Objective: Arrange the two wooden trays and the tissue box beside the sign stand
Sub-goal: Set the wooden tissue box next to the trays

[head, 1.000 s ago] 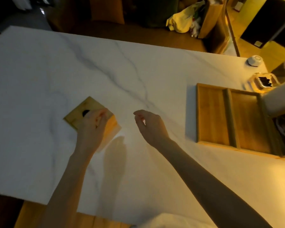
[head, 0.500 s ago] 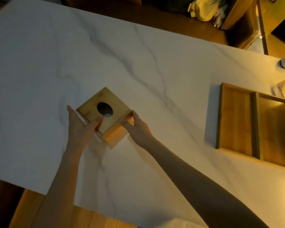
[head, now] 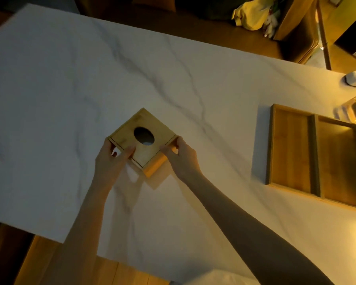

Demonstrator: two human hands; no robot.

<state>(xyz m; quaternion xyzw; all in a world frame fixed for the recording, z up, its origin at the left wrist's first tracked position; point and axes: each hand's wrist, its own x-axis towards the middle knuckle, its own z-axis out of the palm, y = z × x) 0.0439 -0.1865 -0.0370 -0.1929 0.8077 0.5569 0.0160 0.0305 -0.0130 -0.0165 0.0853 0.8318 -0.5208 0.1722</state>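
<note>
The marble counter (head: 49, 89) carries the two wooden trays (head: 317, 155) side by side and touching at its right edge, well apart from the tissue box (head: 141, 140), which sits near the middle with one corner toward the person. No sign stand shows in this view. What has just changed is the grip: a second ago only the left hand (head: 111, 161) covered the box while the right hand (head: 183, 159) hung open beside it; half a second ago both had reached its near sides; now both hands close on opposite near corners, fingers over the top edge. Its shadow spreads beyond the near corner, so it may be lifting, though I cannot tell. I judge the carry toward the trays is starting
</note>
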